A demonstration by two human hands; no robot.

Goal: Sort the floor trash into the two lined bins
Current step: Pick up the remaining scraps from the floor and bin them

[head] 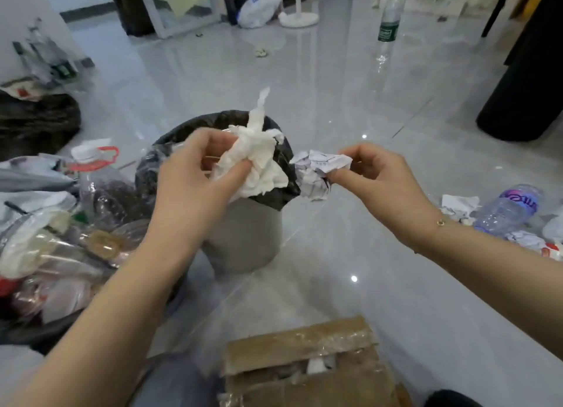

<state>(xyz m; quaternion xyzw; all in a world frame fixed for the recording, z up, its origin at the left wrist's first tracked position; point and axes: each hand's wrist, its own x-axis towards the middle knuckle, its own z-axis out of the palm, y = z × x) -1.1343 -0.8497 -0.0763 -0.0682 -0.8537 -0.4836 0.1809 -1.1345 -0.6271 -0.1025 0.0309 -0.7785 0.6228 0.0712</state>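
Item 1: crumpled white tissue, gripped in the left hand, fingers and thumb curled round its lower half; a twisted tail of it stands up above the knuckles. It hangs directly over the mouth of the grey bin, against the bin's black liner.

Item 2: ball of crumpled printed paper, pinched at its right side between thumb and fingers of the right hand. It is held just beyond the bin's right rim, over the floor, level with the tissue and a little apart from it.

Item 3: second container at the left edge, lined in black and heaped with clear plastic wrappers and bags.

Item 4: loose trash on the floor at the right edge: clear water bottle with a purple label lying on its side, with crumpled paper scraps beside it.

Item 5: upright clear bottle with a green label, far floor, well apart from the bin.

Item 6: taped cardboard box, bottom edge, nearest the person.

Item 7: white plastic bag, far floor, top centre.
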